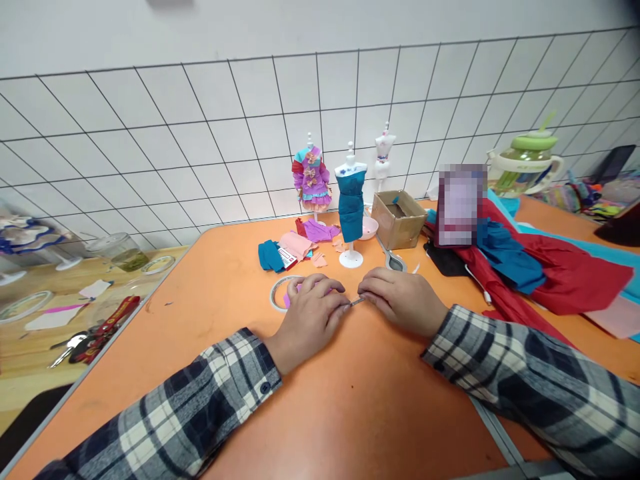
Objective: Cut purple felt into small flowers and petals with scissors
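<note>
My left hand (314, 319) rests low over the orange table, thumb and fingertips closed at one end of a thin, narrow grey strip (357, 301). At the strip's other end, my right hand (404, 301) has its fingers pinched together. Only the short middle part shows between my fingertips, so its kind is unclear. Partly under my left hand lies a roll of white tape (274, 295) with something purple inside its ring. Just beyond my hands stands a small dress form (351, 200) wrapped in teal crepe paper, upright on its white base.
Behind stand a dress form in a purple ruffled outfit (312, 180) and a white form (383, 153). A cardboard box (400, 230), scissors (395, 262) and paper scraps (296, 245) lie near. A propped phone (460, 203) and red crepe paper (580, 267) occupy the right.
</note>
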The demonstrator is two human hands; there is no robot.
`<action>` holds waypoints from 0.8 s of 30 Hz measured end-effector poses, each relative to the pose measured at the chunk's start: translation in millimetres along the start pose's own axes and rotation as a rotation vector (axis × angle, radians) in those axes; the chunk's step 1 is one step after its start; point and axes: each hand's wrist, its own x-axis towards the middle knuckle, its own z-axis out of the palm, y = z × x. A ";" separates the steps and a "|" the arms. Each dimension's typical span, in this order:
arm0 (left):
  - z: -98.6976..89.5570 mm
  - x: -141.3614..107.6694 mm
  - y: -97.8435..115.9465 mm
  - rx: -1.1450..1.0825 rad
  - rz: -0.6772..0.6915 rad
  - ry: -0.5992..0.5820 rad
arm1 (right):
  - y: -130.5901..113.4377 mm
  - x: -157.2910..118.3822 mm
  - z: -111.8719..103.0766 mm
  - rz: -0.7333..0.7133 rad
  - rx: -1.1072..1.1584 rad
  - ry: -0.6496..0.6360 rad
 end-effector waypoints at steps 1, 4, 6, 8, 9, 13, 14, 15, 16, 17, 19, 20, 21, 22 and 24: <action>0.2 0.0 -0.6 0.007 0.008 0.006 | -0.2 0.3 0.3 -0.009 -0.051 -0.008; 3.4 -0.4 -5.0 0.019 0.014 0.003 | 1.5 1.7 1.1 0.006 -0.152 -0.031; 6.7 -0.5 -9.2 0.004 0.006 -0.009 | 3.9 2.5 0.4 0.050 -0.156 -0.038; 9.8 -0.5 -12.9 -0.032 -0.005 -0.008 | 6.1 2.6 -1.2 0.072 -0.104 -0.014; 11.0 -0.5 -14.2 -0.054 -0.010 -0.005 | 6.8 2.2 -2.1 0.055 -0.067 0.007; 13.6 -1.2 -15.1 -0.116 -0.025 0.010 | 6.5 0.0 -1.7 -0.202 0.063 0.053; 13.7 -1.5 -14.4 -0.113 -0.025 0.013 | 5.8 -0.3 -0.1 -0.262 0.079 0.039; 13.7 -1.8 -13.5 -0.102 -0.023 0.016 | 5.2 -0.4 1.9 -0.303 0.090 0.023; 13.7 -2.2 -12.5 -0.088 -0.017 0.018 | 4.7 -0.3 4.3 -0.325 0.096 0.012; 13.7 -2.6 -11.4 -0.076 -0.009 0.015 | 4.2 0.0 6.7 -0.332 0.098 0.010; 13.5 -3.4 -9.0 -0.073 0.008 0.007 | 3.9 0.6 10.8 -0.329 0.103 0.034; 13.4 -3.8 -7.9 -0.084 0.013 0.002 | 4.0 0.8 12.1 -0.327 0.107 0.049; 13.2 -4.2 -7.0 -0.099 0.012 -0.001 | 4.2 0.8 12.7 -0.324 0.112 0.061; 12.9 -4.4 -6.2 -0.116 0.006 -0.004 | 4.4 0.6 12.7 -0.319 0.118 0.068; 12.1 -4.8 -5.3 -0.147 -0.014 -0.002 | 4.6 -0.2 11.6 -0.293 0.146 0.075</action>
